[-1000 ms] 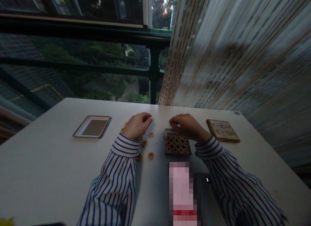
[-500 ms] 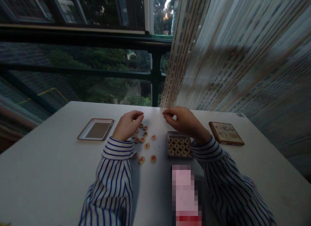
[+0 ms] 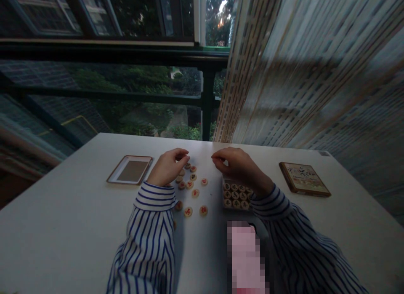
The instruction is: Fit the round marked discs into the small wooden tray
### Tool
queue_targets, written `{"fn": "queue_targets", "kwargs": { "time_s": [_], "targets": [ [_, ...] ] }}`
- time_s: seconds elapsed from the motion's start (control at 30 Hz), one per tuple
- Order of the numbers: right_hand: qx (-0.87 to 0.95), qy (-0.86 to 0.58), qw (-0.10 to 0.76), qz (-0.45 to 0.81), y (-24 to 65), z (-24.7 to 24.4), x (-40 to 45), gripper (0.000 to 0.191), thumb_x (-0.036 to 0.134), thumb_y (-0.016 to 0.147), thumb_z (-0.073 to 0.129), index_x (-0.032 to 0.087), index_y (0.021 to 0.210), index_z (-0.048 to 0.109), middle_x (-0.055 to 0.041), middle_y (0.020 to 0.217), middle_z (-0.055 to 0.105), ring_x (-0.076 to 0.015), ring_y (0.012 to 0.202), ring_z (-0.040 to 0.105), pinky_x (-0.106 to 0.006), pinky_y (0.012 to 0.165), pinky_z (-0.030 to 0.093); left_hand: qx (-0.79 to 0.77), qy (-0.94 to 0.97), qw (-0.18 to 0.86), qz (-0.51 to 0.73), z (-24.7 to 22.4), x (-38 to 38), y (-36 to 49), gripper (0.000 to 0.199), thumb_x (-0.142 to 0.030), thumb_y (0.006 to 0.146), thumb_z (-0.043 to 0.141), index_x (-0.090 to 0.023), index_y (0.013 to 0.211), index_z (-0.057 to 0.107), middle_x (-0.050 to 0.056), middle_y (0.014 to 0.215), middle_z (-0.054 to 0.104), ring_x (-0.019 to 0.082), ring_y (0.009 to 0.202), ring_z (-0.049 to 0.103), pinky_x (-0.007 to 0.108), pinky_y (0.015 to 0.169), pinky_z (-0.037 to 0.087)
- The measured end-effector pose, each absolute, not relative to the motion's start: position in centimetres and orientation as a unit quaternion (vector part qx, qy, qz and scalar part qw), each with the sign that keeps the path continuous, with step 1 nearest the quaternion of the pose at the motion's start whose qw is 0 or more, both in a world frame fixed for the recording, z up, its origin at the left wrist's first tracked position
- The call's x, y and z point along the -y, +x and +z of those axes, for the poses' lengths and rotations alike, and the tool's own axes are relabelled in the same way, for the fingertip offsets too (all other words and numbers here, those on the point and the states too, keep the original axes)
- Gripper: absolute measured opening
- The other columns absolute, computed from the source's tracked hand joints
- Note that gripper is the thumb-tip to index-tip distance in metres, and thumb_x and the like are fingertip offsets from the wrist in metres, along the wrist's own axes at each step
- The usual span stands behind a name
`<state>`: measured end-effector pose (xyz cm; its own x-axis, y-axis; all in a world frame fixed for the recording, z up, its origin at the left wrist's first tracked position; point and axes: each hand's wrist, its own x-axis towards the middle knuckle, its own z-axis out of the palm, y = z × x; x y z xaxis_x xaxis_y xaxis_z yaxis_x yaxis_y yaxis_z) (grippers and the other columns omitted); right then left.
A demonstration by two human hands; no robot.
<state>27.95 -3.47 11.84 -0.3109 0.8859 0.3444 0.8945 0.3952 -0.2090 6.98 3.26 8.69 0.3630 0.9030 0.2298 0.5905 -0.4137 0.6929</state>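
Observation:
My left hand (image 3: 168, 165) hovers over the left side of several loose round xiangqi pieces (image 3: 195, 193), thumb and forefinger slightly parted with nothing visible between them. It hides part of the group. My right hand (image 3: 236, 161) is above the far side of a small open box (image 3: 224, 204) filled with rows of xiangqi pieces (image 3: 235, 195). Its thumb and fingertips come together in a pinch, and whatever they may hold cannot be made out. The right wrist and cuff cover the box's right part. Most loose pieces show red characters.
A shallow tray-like lid (image 3: 150, 163) lies on the white table (image 3: 72, 218) at left. At right is a flat decorated box (image 3: 304, 179). A pixelated pink item (image 3: 246, 256) lies near me. Behind the table are window railings (image 3: 206, 104) and a curtain (image 3: 252, 96).
The left thumb and forefinger have parted a little. My right hand has shifted slightly nearer the box and stays pinched. The whole view has moved slightly.

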Motion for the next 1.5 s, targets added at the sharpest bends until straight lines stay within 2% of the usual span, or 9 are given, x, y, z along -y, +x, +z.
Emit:
{"fn": "queue_targets", "kwargs": {
  "time_s": [0.1,0.37,0.63,0.8,0.9,1.17,1.5],
  "targets": [
    [0.818,-0.536,0.209,-0.011,27.7,12.9,3.2,0.022,0.024,0.082,0.045,0.017,0.087,0.065,-0.0041,0.082,0.067,-0.0142,0.075,0.057,-0.024,0.071,0.037,-0.489,0.793,0.236,0.277,8.6,-3.3,6.9,0.033,-0.039,0.076,0.05,-0.016,0.096,0.064,0.006,0.091,0.068,0.018,0.083,0.061,0.029,0.076,0.047],
    [0.795,-0.526,0.303,0.001,26.9,15.2,3.0,0.022,0.024,0.083,0.044,0.016,0.091,0.063,-0.0023,0.082,0.065,-0.0119,0.073,0.056,-0.023,0.066,0.037,-0.517,0.798,0.229,0.207,8.6,-3.1,6.7,0.035,-0.039,0.076,0.05,-0.018,0.103,0.06,0.005,0.092,0.068,0.018,0.083,0.061,0.027,0.074,0.046],
    [0.809,-0.531,0.252,-0.019,26.4,13.1,2.0,0.022,0.023,0.083,0.044,0.018,0.09,0.064,-0.0031,0.083,0.066,-0.0134,0.075,0.058,-0.023,0.069,0.039,-0.52,0.815,0.226,0.119,7.4,-3.6,6.5,0.03,-0.034,0.074,0.051,-0.02,0.098,0.062,0.004,0.089,0.068,0.017,0.082,0.062,0.024,0.071,0.045],
    [0.803,-0.574,0.157,-0.033,26.8,12.0,1.5,0.025,0.026,0.084,0.042,0.019,0.093,0.064,-0.0057,0.088,0.067,-0.0168,0.084,0.059,-0.026,0.074,0.039,-0.535,0.822,0.192,0.051,6.7,-3.6,7.0,0.031,-0.031,0.073,0.051,-0.022,0.1,0.062,0.004,0.09,0.068,0.018,0.082,0.062,0.025,0.068,0.044],
    [0.798,-0.588,0.128,-0.034,27.0,11.7,1.3,0.025,0.027,0.084,0.042,0.02,0.098,0.063,-0.0056,0.091,0.067,-0.0178,0.086,0.059,-0.026,0.073,0.039,-0.538,0.825,0.173,0.012,6.4,-3.4,7.8,0.031,-0.03,0.071,0.053,-0.023,0.1,0.061,0.005,0.095,0.067,0.019,0.083,0.062,0.026,0.068,0.044],
    [0.802,-0.581,0.132,-0.039,26.8,12.3,1.5,0.027,0.027,0.084,0.041,0.02,0.1,0.061,-0.0054,0.092,0.067,-0.0189,0.088,0.06,-0.027,0.073,0.04,-0.538,0.836,0.107,-0.029,6.3,-2.4,9.9,0.029,-0.032,0.071,0.052,-0.022,0.097,0.06,0.008,0.095,0.067,0.024,0.088,0.061,0.033,0.073,0.043],
    [0.805,-0.574,0.147,-0.031,26.1,12.9,1.5,0.028,0.028,0.085,0.04,0.02,0.102,0.061,-0.0061,0.096,0.067,-0.0182,0.09,0.059,-0.027,0.075,0.04,-0.53,0.841,0.098,-0.045,6.1,-2.4,10.3,0.023,-0.03,0.072,0.049,-0.021,0.092,0.058,0.008,0.094,0.067,0.023,0.088,0.061,0.032,0.072,0.043]
  ]
}}
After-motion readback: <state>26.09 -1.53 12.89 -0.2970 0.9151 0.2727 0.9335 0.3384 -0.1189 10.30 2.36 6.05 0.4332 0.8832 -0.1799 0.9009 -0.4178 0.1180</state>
